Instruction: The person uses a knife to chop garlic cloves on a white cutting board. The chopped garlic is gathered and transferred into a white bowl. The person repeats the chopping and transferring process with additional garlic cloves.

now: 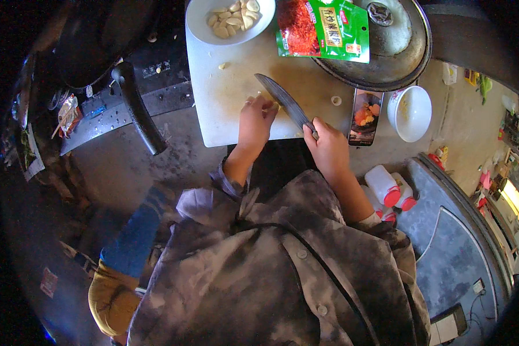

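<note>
My right hand grips the handle of a kitchen knife, its dark blade pointing away to the left over a white cutting board. Close to the blade, the fingers of my left hand pinch a small pale piece, apparently garlic, mostly covered by the fingers. One more garlic piece lies by itself on the board. Peeled garlic cloves fill part of a white bowl at the board's far left corner.
A green food pouch rests against a round metal lid at the far right. A smartphone and a white bowl with yellowish bits sit right of the board. Leftward juts a black pan handle. Red-capped plastic bottles stand lower right.
</note>
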Demonstrator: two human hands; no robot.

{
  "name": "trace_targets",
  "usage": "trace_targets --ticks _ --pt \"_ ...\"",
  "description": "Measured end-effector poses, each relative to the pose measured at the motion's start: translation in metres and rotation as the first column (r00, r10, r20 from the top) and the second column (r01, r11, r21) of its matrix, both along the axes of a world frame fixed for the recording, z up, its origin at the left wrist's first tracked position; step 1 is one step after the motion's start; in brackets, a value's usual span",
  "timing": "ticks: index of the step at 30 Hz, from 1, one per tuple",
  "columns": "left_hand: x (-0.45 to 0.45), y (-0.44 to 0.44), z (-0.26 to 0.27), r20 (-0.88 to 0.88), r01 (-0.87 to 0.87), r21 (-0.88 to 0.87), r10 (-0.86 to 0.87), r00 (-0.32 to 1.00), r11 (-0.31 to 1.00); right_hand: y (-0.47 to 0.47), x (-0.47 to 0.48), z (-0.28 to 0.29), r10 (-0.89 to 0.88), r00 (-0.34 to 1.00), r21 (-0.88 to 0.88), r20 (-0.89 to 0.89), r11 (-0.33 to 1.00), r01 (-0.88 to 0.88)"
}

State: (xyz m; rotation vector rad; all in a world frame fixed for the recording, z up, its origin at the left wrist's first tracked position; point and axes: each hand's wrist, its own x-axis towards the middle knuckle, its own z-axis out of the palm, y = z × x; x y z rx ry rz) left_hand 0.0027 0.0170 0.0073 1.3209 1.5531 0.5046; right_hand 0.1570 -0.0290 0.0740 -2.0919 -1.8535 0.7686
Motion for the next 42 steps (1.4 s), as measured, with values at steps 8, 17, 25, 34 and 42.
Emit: trace_targets --ticks 8,17,25,34,42 --pt "-0.001 0.0 0.001 0.002 0.022 0.039 -0.022 1.0 0.999 -0.01 0.011 0.011 0.002 1.0 -0.126 -0.008 0.992 -0.003" --pt "-0.002 -0.005 -0.002 -0.045 0.07 0.075 -0.067 0.997 0.995 0.001 -0.006 -0.008 0.0 0.999 -0.003 0.032 1.0 0.0" --pt "-0.05 -0.001 0.021 -0.039 -0.262 0.239 0.279 0.96 0.935 -0.011 0.049 0.023 0.276 0.915 0.268 0.294 0.895 -0.356" --pt "-0.033 0.061 0.056 0.171 0.441 -0.164 -0.415 0.894 0.883 0.001 0.069 0.047 0.539 0.705 0.331 0.46 0.633 -0.7" --pt "-0.035 0.043 0.023 -0.081 0.226 0.147 -0.216 0.973 0.963 -0.032 0.081 0.036 0.329 0.918 0.155 0.222 0.918 -0.366"
